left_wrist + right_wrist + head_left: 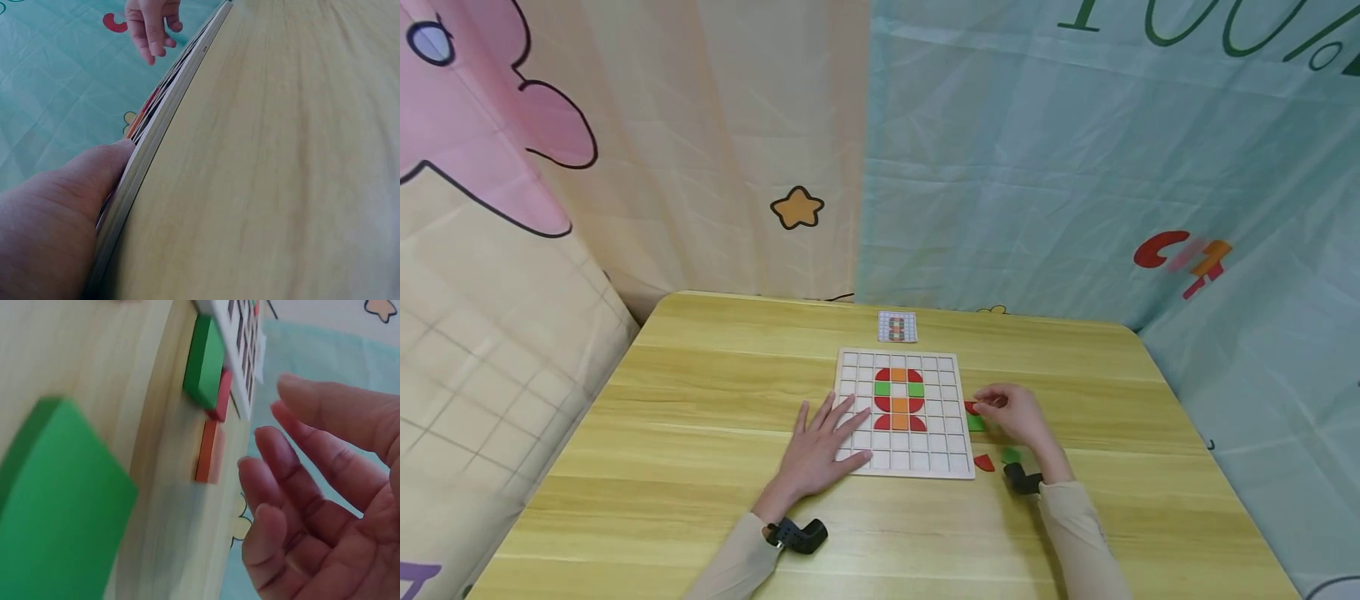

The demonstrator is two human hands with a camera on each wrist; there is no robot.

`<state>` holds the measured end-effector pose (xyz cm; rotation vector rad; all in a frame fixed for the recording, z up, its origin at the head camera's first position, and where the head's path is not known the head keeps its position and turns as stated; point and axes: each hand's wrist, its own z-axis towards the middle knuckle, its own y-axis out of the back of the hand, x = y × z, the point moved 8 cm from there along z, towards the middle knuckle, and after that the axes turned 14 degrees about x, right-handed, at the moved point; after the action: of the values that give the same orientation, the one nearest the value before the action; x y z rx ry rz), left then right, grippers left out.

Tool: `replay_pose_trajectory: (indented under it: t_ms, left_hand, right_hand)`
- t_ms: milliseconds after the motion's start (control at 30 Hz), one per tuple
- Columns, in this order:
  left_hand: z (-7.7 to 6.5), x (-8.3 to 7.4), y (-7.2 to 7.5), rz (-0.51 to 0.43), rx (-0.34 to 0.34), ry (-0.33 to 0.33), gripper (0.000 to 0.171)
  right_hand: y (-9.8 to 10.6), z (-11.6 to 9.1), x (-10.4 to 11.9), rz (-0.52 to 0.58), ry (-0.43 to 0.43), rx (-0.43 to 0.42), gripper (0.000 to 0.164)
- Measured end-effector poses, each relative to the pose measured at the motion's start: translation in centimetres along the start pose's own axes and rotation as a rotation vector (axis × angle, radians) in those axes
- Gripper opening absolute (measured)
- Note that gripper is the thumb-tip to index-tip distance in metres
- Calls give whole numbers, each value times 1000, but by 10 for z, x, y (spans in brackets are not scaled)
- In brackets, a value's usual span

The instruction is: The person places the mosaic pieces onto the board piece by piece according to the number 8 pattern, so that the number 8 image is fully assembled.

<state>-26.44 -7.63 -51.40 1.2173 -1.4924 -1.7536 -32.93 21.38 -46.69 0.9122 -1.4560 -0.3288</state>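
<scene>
A white grid board (917, 461) lies on the table, with red, orange and green pieces set in a column pattern (899, 405). My left hand (820, 450) rests with spread fingers on the board's left side; in the left wrist view its thumb (94, 175) lies over the board's edge. Just off the board's right edge is my right hand (1017, 414), above a green piece (975, 424) and a red piece (971, 407). In the right wrist view its fingers (281, 456) are loosely bent, thumb apart from them, with nothing between.
Nearer me, right of the board, lie a red quarter-round piece (984, 463) and a green piece (1011, 456). The right wrist view also has an orange piece (209, 452) on the table. A small pattern card (910, 327) lies behind the board. Printed curtains (1000, 167) hang beyond.
</scene>
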Motion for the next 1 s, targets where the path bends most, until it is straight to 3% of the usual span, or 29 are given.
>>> replay_pose_trajectory:
  t_ms: [233, 1000]
  left_hand:
    - [1, -1, 1, -3, -11, -11, 66]
    - [0, 1, -2, 18, -10, 1, 65]
  right_hand:
    - [-6, -4, -16, -9, -103, 77, 19]
    - [-12, -17, -24, 35, 0, 188, 19]
